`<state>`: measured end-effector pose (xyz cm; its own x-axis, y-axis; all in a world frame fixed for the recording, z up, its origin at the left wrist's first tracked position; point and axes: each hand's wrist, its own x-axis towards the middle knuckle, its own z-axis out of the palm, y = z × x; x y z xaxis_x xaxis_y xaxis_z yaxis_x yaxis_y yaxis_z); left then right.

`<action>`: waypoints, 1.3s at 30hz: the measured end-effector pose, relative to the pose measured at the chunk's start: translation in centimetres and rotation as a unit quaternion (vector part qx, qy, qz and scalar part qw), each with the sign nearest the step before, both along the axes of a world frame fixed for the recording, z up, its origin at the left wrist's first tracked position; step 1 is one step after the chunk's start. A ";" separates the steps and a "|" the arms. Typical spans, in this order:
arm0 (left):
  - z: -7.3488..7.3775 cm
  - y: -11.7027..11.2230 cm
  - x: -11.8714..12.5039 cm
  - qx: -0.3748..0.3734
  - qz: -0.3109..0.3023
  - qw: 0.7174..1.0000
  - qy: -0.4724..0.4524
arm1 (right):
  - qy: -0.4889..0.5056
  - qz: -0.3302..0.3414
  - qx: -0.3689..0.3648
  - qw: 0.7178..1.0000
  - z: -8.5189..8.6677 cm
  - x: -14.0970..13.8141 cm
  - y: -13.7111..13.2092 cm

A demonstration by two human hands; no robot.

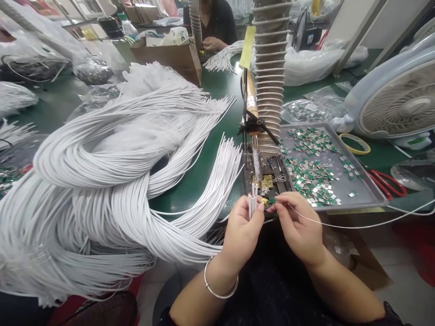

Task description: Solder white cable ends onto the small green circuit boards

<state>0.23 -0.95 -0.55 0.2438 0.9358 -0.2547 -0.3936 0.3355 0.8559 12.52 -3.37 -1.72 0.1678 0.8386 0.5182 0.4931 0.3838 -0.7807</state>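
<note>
My left hand [239, 233] pinches several short white cable ends [253, 201] that stand upright from my fingertips. My right hand [299, 224] pinches a thin white wire [340, 225] that trails off to the right. Its fingertips meet a small green and gold part [267, 200] just beside the white ends, though my fingers partly hide it. Just beyond my hands lies a metal tray [360, 181] of many small green and silver pieces. To the left, a huge bundle of looped white cables [118, 199] lies close to my left hand.
A ribbed extraction hose [270, 77] and a wood-handled tool [251, 97] rise before my hands. Red-handled scissors [384, 183], a tape roll [355, 144] and a fan [397, 99] are at right. A co-worker [214, 27] sits beyond a cardboard box [170, 56].
</note>
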 end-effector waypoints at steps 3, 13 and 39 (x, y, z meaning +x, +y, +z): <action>0.7 0.0 0.1 -0.001 0.003 1.000 -0.013 | 0.009 0.003 0.002 1.000 0.2 -0.3 0.0; 0.6 -0.1 -0.2 0.036 0.002 0.999 0.014 | -0.001 0.015 -0.002 1.000 0.2 -0.4 0.1; -0.5 0.3 -0.3 0.032 0.016 0.995 0.098 | -0.085 -0.014 0.139 0.986 -0.9 -0.3 0.2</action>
